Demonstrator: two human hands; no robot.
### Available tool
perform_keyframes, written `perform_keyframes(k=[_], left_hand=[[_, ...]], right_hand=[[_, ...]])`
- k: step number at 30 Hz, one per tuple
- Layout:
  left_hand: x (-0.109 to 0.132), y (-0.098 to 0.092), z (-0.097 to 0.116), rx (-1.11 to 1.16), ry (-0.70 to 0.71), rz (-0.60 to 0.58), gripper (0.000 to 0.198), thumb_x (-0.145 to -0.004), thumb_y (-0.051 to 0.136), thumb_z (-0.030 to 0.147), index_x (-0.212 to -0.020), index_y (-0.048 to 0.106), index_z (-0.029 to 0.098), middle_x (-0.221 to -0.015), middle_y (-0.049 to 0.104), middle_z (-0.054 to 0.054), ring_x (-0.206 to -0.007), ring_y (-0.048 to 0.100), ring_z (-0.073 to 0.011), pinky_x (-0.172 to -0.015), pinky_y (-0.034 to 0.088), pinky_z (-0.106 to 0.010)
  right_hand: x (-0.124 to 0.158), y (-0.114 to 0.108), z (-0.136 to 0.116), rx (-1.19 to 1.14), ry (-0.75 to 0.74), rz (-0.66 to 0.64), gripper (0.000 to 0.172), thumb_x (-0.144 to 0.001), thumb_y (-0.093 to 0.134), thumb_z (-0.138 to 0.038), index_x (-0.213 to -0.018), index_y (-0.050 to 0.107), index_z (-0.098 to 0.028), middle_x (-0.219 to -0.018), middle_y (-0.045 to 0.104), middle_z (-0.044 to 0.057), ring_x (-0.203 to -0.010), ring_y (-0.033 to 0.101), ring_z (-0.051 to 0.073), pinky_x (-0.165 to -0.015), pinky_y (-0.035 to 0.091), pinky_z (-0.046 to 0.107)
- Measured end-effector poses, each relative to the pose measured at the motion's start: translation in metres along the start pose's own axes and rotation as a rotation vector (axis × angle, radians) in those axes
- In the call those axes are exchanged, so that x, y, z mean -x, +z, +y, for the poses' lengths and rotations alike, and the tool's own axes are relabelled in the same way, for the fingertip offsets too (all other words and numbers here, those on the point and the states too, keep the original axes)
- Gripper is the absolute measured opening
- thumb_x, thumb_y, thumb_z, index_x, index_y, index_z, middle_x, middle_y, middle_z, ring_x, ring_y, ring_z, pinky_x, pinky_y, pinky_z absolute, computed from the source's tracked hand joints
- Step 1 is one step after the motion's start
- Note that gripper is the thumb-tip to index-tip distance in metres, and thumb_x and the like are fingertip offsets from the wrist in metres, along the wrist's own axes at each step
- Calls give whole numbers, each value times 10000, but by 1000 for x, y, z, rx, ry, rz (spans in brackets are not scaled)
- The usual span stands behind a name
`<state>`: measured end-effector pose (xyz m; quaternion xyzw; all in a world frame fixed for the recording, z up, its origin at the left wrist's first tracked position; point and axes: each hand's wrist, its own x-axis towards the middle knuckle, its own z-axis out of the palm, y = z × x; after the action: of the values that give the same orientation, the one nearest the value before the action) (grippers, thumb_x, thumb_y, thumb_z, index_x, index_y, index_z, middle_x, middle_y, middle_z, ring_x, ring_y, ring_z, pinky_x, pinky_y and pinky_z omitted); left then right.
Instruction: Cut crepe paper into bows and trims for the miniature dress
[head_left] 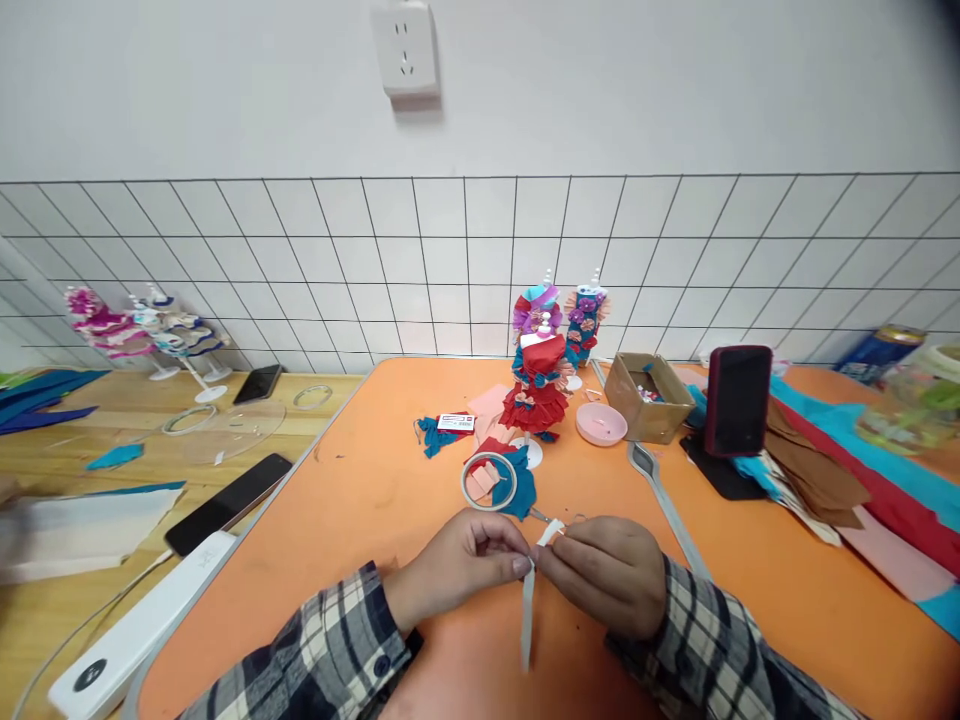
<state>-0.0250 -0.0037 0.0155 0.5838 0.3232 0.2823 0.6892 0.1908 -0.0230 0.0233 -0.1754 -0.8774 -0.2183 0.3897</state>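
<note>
Both hands meet low in the middle of the view over the orange table [360, 560]. My left hand [472, 560] pinches a narrow white strip [528, 620], whose long end hangs down below the fingertips. Closed beside it, my right hand [611, 575] grips the same strip near its folded upper end. Just beyond the fingers lie a roll of tape [466, 490] and a piece of teal fabric [521, 490]. Behind them stands a small dress form in a red ruffled dress [536, 385].
A pink dish [601, 424], a cardboard box [651, 400] and an upright phone [738, 402] stand at the right, with fabric strips [817, 460] beyond. On the left wooden table lie a dark phone [229, 503] and a white power strip [146, 625].
</note>
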Motion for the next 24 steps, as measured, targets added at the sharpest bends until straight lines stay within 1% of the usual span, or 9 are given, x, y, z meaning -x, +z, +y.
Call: perform_keyframes(k=[5, 8, 10, 12, 14, 16, 17, 20, 24], left_hand=[[2, 3, -1, 43, -20, 7, 257, -687, 752, 361, -690, 626, 136, -642, 605, 9, -622, 516, -111, -611, 375, -223], [1, 2, -2, 151, -61, -19, 194, -680, 709, 302, -673, 603, 140, -638, 629, -11, -634, 559, -144, -646, 413, -262], [1, 0, -2, 160, -77, 25, 163, -695, 679, 286, -705, 601, 143, -652, 642, -20, -638, 575, -157, -661, 429, -281], [0, -1, -1, 42, -24, 133, 167, -711, 675, 292, -715, 599, 144, -656, 621, -9, -630, 552, -141, -647, 415, -262], [1, -1, 2, -140, 73, 238, 181, -728, 671, 304, -692, 591, 146, -645, 577, 7, -619, 513, -124, -621, 394, -240], [2, 1, 5, -306, 148, 301, 183, -755, 645, 299, -667, 582, 151, -634, 554, 9, -617, 499, -125, -608, 393, -234], [2, 2, 6, -375, 170, 316, 178, -771, 628, 291, -666, 585, 153, -634, 561, 4, -620, 506, -130, -611, 402, -236], [4, 5, 6, -524, 212, 315, 159, -799, 601, 265, -687, 616, 154, -650, 606, -14, -640, 544, -145, -634, 429, -243], [4, 6, 2, -537, 215, 269, 168, -833, 584, 279, -748, 652, 151, -718, 651, -36, -692, 575, -156, -683, 451, -252]], right_hand=[[4, -1, -4, 27, -15, -10, 206, -838, 607, -104, -1027, 674, -148, -786, 687, 13, -695, 609, 120, -586, 486, 265], [6, -6, -5, 58, -30, -15, 225, -815, 626, -88, -1024, 681, -151, -804, 699, 12, -679, 588, 122, -582, 471, 271], [5, -7, -3, 44, 18, -9, 224, -838, 581, -83, -1022, 679, -165, -796, 700, 14, -652, 576, 122, -569, 454, 269], [2, -3, -1, -41, 227, -19, 181, -867, 552, -143, -990, 679, -181, -785, 691, 24, -619, 565, 118, -552, 443, 255], [-2, 6, -1, -227, 568, -46, 139, -867, 576, -254, -913, 686, -185, -742, 664, 28, -570, 546, 111, -525, 436, 235], [-4, 17, -3, -463, 866, -73, 183, -839, 609, -343, -859, 694, -183, -699, 633, 20, -528, 516, 100, -502, 428, 220], [-5, 22, -6, -568, 970, -77, 202, -827, 617, -365, -849, 697, -181, -688, 624, 16, -515, 498, 97, -492, 420, 216], [-4, 34, -14, -776, 1172, -77, 203, -794, 634, -367, -803, 690, -171, -657, 610, 5, -511, 457, 95, -488, 396, 216], [-4, 37, -20, -871, 1289, -101, 116, -762, 637, -280, -751, 657, -166, -625, 564, -15, -540, 437, 94, -528, 383, 220]])
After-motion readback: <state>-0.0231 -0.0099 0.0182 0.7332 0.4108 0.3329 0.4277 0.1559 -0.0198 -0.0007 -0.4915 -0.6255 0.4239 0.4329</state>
